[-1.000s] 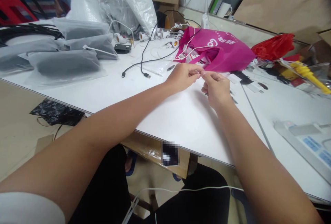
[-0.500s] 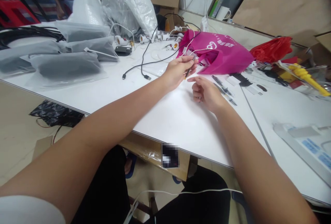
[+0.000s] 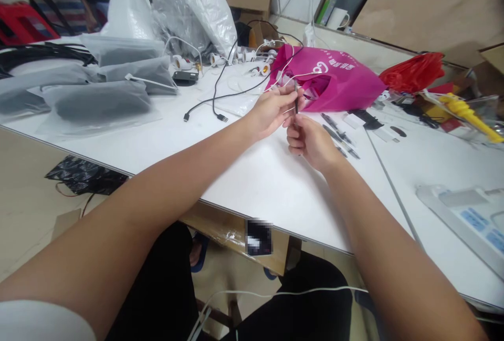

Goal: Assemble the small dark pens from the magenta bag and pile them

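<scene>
My left hand (image 3: 273,109) pinches the upper part of a thin dark pen-like stick (image 3: 296,100), which stands nearly upright. Below it, my right hand (image 3: 309,138) has its fingers closed round the stick's lower end. Both hands are over the white table (image 3: 252,173), just in front of a magenta bag (image 3: 346,81) that lies on its side with its mouth towards them. Several dark and clear pen-like pieces (image 3: 346,144) lie on the table to the right of my right hand.
Grey frosted bags (image 3: 102,107) lie at the left. Black cables with USB plugs (image 3: 222,117) and white lamp sockets (image 3: 216,60) are left of the magenta bag. A red plastic bag (image 3: 413,73) and yellow tool (image 3: 464,112) are at right, with a white device (image 3: 468,215) nearer.
My right hand has moved slightly left and closed its fingers on the stick's lower end. The stick is now more upright in my left hand.
</scene>
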